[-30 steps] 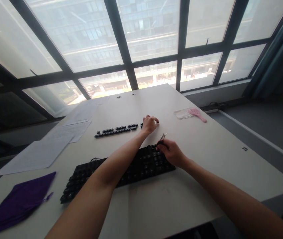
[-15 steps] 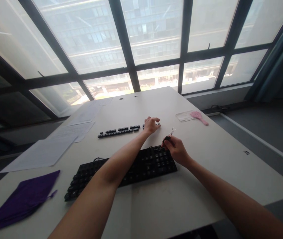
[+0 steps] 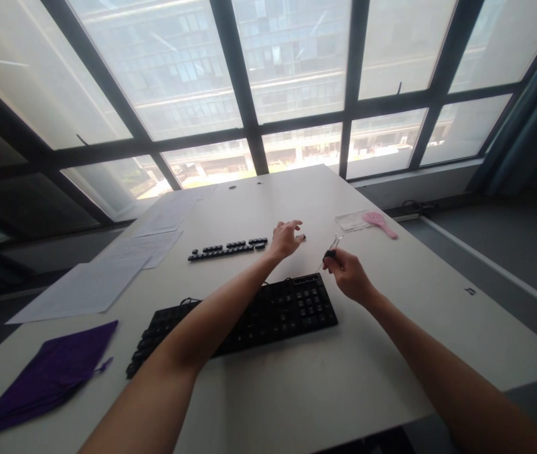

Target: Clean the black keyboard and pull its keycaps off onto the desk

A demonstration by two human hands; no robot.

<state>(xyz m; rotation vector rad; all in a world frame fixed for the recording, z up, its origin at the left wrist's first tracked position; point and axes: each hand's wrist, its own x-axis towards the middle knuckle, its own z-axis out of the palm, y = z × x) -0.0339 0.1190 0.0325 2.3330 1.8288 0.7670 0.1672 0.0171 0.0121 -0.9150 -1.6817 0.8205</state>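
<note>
My left hand (image 3: 286,239) is over the table beyond the keyboard, its fingers curved but apart. A small dark keycap (image 3: 303,238) shows by its thumb; whether they touch I cannot tell. My right hand (image 3: 350,275) grips a keycap puller (image 3: 329,253) with a black middle and thin wire ends, held above the table just past the keyboard's far right corner. The black keyboard (image 3: 292,315) lies below both hands, partly covered by my left forearm. Loose black keycaps (image 3: 225,250) stand in rows to the left of my left hand.
A pink hairbrush (image 3: 378,222) and a clear plastic bag (image 3: 351,221) lie at the right edge. Paper sheets (image 3: 84,287) and a purple cloth pouch (image 3: 51,375) are along the left. Windows (image 3: 297,69) rise behind the white table (image 3: 391,340).
My right hand has moved right and slightly up with the keycap puller, off the keyboard's corner. My left hand has barely moved, and its fingers look slightly shifted.
</note>
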